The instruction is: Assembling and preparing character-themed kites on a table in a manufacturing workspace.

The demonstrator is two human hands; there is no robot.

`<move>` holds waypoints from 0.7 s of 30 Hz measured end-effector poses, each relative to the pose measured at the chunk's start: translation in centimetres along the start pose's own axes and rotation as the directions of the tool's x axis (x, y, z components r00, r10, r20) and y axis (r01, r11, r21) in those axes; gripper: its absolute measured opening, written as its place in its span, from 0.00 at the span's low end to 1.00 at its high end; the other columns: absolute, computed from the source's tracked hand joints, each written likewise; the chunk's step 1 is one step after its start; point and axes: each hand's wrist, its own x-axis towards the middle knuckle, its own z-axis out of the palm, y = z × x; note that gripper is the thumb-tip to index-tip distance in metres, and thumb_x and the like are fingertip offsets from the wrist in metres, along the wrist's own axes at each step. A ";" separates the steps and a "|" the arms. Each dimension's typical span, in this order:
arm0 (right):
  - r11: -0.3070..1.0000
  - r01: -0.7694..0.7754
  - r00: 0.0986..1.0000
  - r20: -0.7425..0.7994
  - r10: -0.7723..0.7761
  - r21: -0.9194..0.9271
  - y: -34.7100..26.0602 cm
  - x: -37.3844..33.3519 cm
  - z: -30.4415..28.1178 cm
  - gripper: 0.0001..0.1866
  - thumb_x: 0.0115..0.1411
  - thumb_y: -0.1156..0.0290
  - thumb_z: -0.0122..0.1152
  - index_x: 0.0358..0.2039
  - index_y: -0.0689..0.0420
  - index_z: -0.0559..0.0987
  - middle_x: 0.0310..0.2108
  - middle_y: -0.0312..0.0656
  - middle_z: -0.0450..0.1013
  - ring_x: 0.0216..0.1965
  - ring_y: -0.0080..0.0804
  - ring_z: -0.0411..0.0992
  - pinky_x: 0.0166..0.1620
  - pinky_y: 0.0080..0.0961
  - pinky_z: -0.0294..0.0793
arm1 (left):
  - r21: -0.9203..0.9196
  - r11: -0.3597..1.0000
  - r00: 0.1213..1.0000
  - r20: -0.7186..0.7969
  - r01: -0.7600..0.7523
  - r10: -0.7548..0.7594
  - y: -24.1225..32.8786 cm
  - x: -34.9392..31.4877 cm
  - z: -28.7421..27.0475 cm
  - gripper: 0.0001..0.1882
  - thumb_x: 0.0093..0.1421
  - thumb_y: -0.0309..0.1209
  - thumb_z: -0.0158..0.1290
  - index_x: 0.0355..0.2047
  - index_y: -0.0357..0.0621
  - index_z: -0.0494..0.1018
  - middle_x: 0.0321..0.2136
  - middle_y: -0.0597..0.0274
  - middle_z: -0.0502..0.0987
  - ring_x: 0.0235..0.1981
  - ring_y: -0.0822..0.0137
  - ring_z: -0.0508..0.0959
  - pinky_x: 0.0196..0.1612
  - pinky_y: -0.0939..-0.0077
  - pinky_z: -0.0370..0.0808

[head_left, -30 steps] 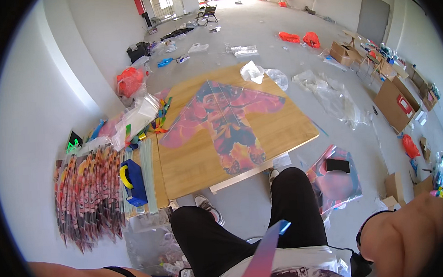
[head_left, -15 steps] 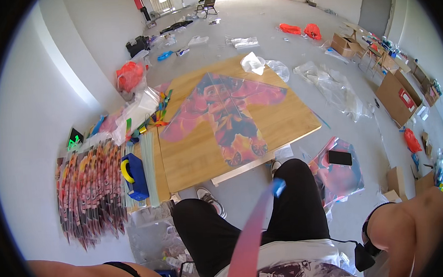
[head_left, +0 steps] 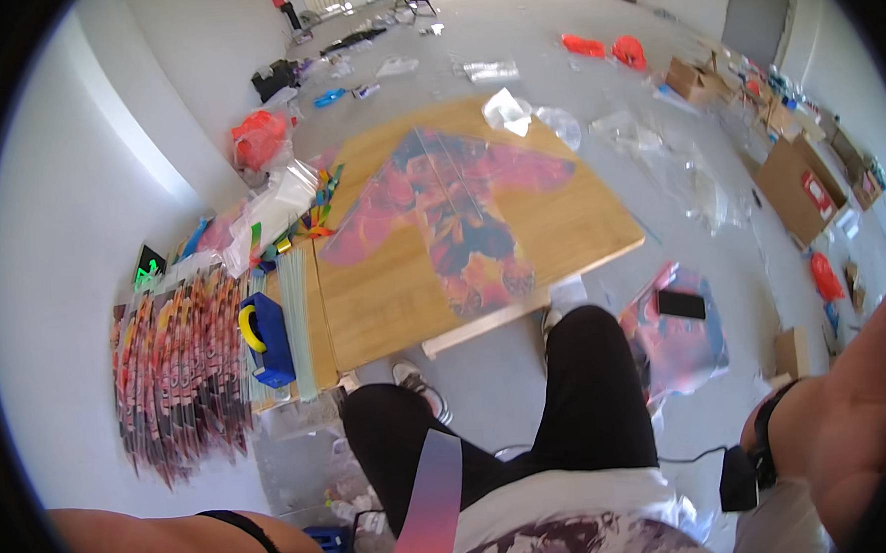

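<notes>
A pink-to-grey strip [head_left: 427,508] is seen at bottom centre, its long axis running upward over the lap toward the printed kite [head_left: 450,211] on the wooden board [head_left: 384,300]. It lies nearer the left forearm [head_left: 167,546]; that hand is cut off, grip undeterminable. The right hand [head_left: 861,405] is spread open at right, holding nothing.

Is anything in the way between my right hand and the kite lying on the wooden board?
Nothing tall. The right hand is open at the picture's right edge. Between it and the kite are your right knee in black trousers and, on the floor, a pink sheet with a phone on it.
</notes>
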 end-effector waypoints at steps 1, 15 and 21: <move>1.000 0.000 1.000 -0.005 0.000 0.006 -0.4 -0.2 0.0 0.14 0.68 0.56 0.58 0.31 0.53 0.76 0.28 0.43 0.69 0.25 0.39 0.65 0.27 0.41 0.65 | 0.001 1.000 1.000 -0.002 0.001 -0.001 0.1 -0.1 -0.1 0.16 0.74 0.36 0.44 0.58 0.48 0.72 0.55 0.55 0.68 0.39 0.74 0.76 0.35 0.83 0.74; 1.000 -0.009 1.000 0.016 0.009 0.024 -1.5 -2.3 0.2 0.14 0.68 0.57 0.58 0.31 0.53 0.76 0.28 0.44 0.69 0.25 0.40 0.66 0.26 0.42 0.64 | 0.002 0.998 0.995 -0.085 -0.058 0.058 -0.3 -0.4 -1.6 0.16 0.76 0.34 0.41 0.59 0.48 0.71 0.56 0.57 0.68 0.39 0.77 0.76 0.35 0.86 0.75; 0.997 -0.008 1.000 0.021 0.007 0.077 -1.0 0.1 1.1 0.14 0.68 0.57 0.58 0.30 0.53 0.76 0.28 0.44 0.69 0.25 0.40 0.66 0.26 0.42 0.64 | -0.083 0.933 0.900 -0.303 -0.351 0.312 4.7 4.3 -0.2 0.17 0.76 0.34 0.41 0.60 0.48 0.70 0.56 0.58 0.68 0.39 0.78 0.76 0.35 0.87 0.75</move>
